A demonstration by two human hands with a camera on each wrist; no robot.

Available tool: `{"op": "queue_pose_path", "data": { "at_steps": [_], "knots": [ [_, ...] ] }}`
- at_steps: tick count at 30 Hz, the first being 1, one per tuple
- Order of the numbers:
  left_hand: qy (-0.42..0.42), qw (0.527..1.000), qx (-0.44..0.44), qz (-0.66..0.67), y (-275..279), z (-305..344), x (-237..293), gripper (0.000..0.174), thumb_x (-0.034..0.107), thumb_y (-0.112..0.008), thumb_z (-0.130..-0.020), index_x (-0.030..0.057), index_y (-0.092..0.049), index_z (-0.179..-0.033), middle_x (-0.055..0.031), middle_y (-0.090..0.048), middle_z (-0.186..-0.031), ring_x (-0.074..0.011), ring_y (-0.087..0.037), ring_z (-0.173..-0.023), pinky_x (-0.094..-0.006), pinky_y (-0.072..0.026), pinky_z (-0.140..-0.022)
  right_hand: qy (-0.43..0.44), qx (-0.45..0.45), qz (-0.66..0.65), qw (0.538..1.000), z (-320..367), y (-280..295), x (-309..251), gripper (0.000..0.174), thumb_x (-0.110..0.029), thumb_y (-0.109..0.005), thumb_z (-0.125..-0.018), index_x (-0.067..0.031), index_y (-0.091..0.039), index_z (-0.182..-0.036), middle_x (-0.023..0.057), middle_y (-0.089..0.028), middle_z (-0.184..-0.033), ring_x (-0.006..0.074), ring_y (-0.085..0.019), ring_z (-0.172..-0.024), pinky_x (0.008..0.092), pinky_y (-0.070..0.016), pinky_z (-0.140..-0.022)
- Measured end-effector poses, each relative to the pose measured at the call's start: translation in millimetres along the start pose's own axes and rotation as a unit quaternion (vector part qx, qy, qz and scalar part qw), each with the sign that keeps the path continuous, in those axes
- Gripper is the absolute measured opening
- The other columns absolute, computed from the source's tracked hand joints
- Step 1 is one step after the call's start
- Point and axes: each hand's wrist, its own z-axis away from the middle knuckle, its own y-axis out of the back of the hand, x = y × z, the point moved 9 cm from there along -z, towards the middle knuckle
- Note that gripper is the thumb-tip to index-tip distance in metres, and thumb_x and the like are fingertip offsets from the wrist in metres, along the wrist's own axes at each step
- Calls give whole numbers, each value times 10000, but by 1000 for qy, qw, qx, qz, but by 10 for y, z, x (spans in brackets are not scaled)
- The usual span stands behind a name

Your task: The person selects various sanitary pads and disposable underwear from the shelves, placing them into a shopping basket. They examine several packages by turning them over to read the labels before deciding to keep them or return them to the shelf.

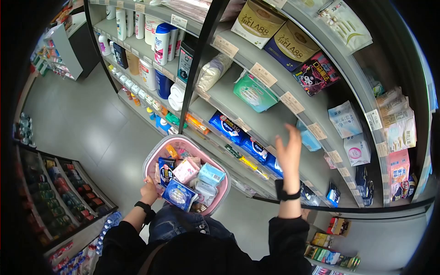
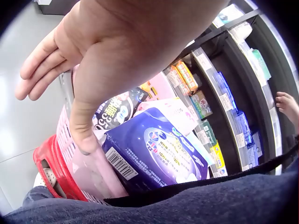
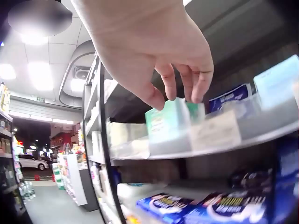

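A pink shopping basket (image 1: 223, 195) full of packs sits at the person's front, against the jeans. At its left rim is the left hand (image 1: 149, 190); in the left wrist view its fingers stretch out straight past the wall and the thumb lies at the rim. On top in the basket are a dark blue sanitary pad pack (image 2: 156, 144), a light blue pack (image 1: 211, 174) and a pink pack (image 1: 186, 170). The right hand (image 1: 288, 153) is raised before the shelves with spread fingers, holding nothing. In the right wrist view its loosely bent fingers overlap a green pack (image 3: 163, 123).
Blue pad packs (image 1: 228, 128) line a lower shelf, with price tags (image 1: 263, 74) along the shelf edges. Shampoo bottles (image 1: 161, 43) stand on the shelves to the left of a black upright (image 1: 198, 64). A low rack of goods (image 1: 57, 197) stands at the left.
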Motion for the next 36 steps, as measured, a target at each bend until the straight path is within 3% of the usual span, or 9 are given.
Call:
{"op": "queue_pose_path", "data": {
  "at_steps": [3, 5, 6, 7, 8, 12, 15, 18, 36],
  "knots": [
    [-13, 1000, 15, -9, 44, 46, 19, 1210, 472, -927, -481, -106, -186, -1243, -79, -689, -753, -222, -710, -694, -283, -557, -621, 19, 57, 95, 994, -423, -40, 434, 426, -176, -664, -825, -7, -572, -1205, 221, -573, -1240, 395, -512, -1177, 431, -404, -988],
    [-14, 1000, 21, -6, 21, 35, 4, 1209, 469, -928, -480, -108, -189, -1243, -79, -689, -752, -220, -710, -693, -283, -556, -615, -59, -90, 51, 993, -703, -249, 737, 417, -235, -669, -831, -31, -603, -1189, 195, -604, -1226, 371, -545, -1155, 422, -427, -959],
    [-16, 1000, 26, -6, 23, 31, 6, 1208, 465, -929, -478, -110, -193, -1243, -78, -689, -752, -218, -710, -692, -282, -555, -609, -6, -43, 69, 997, -768, -401, 1138, 380, -269, -670, -833, -47, -636, -1139, 171, -649, -1140, 350, -592, -1079, 420, -453, -922],
    [-14, 999, 29, -2, 28, 31, 12, 1208, 465, -929, -478, -110, -193, -1243, -78, -689, -752, -218, -710, -692, -282, -555, -609, -2, -41, 68, 997, -850, -420, 1148, 380, -269, -670, -833, -47, -636, -1139, 171, -649, -1140, 350, -592, -1079, 420, -453, -922],
    [-11, 1000, 28, 4, 36, 43, 7, 1207, 461, -930, -478, -109, -195, -1246, -77, -690, -753, -218, -710, -693, -282, -555, -611, 3, -37, 70, 997, -512, -189, 1313, 380, -269, -670, -832, -47, -636, -1138, 171, -650, -1137, 350, -592, -1077, 420, -454, -920],
    [2, 999, 24, 21, -34, 4, -15, 1207, 438, -935, -479, -104, -191, -1259, -81, -694, -762, -224, -710, -700, -287, -556, -618, 24, -23, 74, 997, -495, -220, 1175, 380, -272, -672, -831, -46, -638, -1134, 170, -652, -1128, 351, -595, -1070, 422, -456, -915],
    [17, 1000, 10, 17, -17, 5, 1, 1217, 430, -938, -481, -101, -178, -1269, -79, -697, -771, -224, -712, -712, -294, -560, -629, 36, -16, 75, 996, -1223, -536, 977, 379, -273, -673, -830, -45, -639, -1132, 169, -654, -1121, 352, -596, -1065, 423, -457, -911],
    [42, 999, -14, 2, -13, 34, -18, 1222, 434, -937, -483, -100, -172, -1272, -69, -694, -762, -212, -712, -707, -290, -560, -627, 43, -15, 80, 996, -1369, -612, 891, 379, -275, -674, -829, -45, -640, -1129, 168, -656, -1114, 352, -598, -1060, 425, -459, -907],
    [42, 998, -44, -16, -59, -8, -20, 1275, 501, -918, -494, -112, -129, -1285, -61, -700, -810, -191, -713, -726, -283, -569, -646, 37, 36, 167, 985, -672, -194, 1005, 378, -285, -680, -824, -42, -646, -1112, 162, -667, -1072, 355, -608, -1028, 434, -469, -883]
  ]
}}
